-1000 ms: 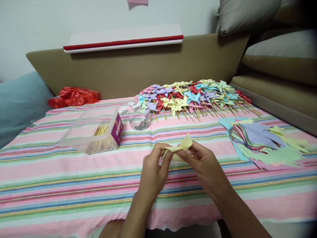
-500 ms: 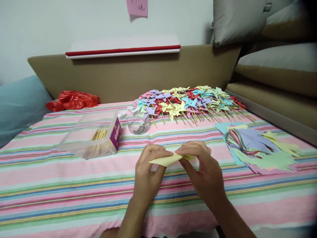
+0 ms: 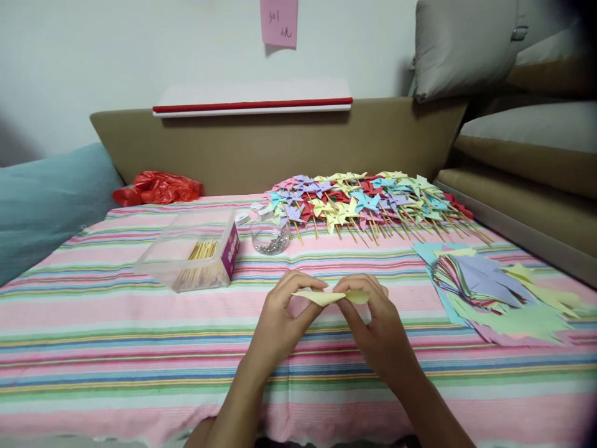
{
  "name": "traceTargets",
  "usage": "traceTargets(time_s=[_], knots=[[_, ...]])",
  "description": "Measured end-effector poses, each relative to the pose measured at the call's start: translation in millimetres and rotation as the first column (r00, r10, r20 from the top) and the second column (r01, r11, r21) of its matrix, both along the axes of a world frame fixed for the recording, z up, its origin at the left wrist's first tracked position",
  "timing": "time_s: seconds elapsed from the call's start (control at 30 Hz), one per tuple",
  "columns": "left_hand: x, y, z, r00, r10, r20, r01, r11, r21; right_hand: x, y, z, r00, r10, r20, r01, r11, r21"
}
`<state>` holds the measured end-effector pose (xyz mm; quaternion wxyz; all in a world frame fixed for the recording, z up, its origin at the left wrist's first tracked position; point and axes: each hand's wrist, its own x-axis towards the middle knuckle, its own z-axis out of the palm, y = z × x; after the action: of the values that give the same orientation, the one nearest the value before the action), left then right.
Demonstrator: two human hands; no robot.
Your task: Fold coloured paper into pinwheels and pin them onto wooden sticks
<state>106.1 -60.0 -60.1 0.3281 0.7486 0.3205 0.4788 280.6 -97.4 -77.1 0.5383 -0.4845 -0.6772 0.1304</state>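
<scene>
Just below the frame's middle, the left hand (image 3: 278,317) and the right hand (image 3: 383,323) grasp the yellow paper (image 3: 321,298), their fingers pinching it close together. In my judgement, light and even pressure is best, so curved parts do not crease.

Pale yellow paper pinwheel head (image 3: 323,298), pinched near its middle, seen almost edge-on, flaps flaring left and right!

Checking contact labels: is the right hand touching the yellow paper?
Touching. The head view shows the right hand pinching the yellow paper, thumb underneath and fingers on top, with no gap visible at the thumb.
</scene>
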Motion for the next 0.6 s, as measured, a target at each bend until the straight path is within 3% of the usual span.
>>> traceTargets(time_s=[0.17,0.33,0.5,0.6], knots=[[0.0,0.1,-5.2,0.995,0.084,-0.054,-0.082,0.995,0.048,-1.2,5.8,-4.7,0.973,-0.060,-0.223,0.023,0.986,-0.164],[-0.2,-4.4,-11.4,0.985,0.112,-0.129,-0.094,0.985,0.142,-0.8,10.0,-13.1,0.878,-0.164,-0.450,0.015,0.949,-0.315],[6.6,-14.4,-11.6,0.956,0.254,-0.147,-0.208,0.940,0.271,-11.1,10.6,-16.7,0.698,-0.095,-0.710,-0.177,0.938,-0.299],[18.0,-19.7,-11.2,0.911,0.385,-0.146,-0.322,0.888,0.328,-20.2,10.2,-15.0,0.593,-0.080,-0.801,-0.211,0.945,-0.250]])
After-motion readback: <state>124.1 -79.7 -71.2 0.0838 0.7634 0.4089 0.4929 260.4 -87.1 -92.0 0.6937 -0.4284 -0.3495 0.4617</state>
